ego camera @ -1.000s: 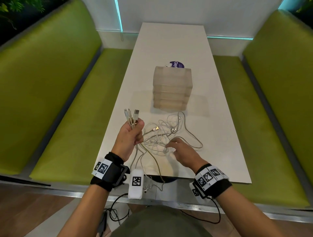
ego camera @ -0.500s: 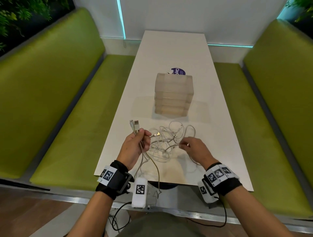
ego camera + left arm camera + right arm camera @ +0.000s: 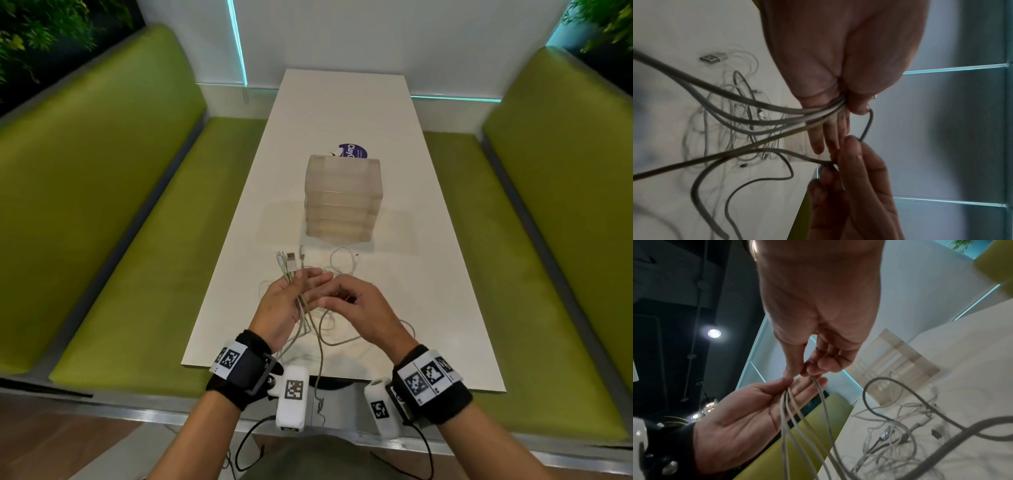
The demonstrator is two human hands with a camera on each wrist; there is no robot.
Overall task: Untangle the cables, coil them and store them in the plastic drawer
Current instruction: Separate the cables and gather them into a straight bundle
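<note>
My left hand (image 3: 298,291) lies palm up above the table's near end with its fingers straight. Its thumb pins a bundle of white and grey cables (image 3: 777,113) against the palm, and their plug ends (image 3: 288,261) stick out past the fingers. My right hand (image 3: 346,301) reaches onto that palm, its thumb and fingers pinching one grey cable (image 3: 819,389). The remaining tangle (image 3: 898,433) lies on the white table (image 3: 428,308), partly hidden under my hands. The frosted plastic drawer unit (image 3: 342,198) stands beyond, all drawers closed.
Green padded benches (image 3: 113,222) run along both sides of the table. A purple round sticker (image 3: 354,152) lies behind the drawer unit. One cable end (image 3: 320,394) hangs over the table's near edge. A loose USB plug (image 3: 712,58) rests on the tabletop.
My left hand has opened from a fist to straight fingers, still keeping the bundle. My right hand has left the tangle and moved left onto the left palm with a cable.
</note>
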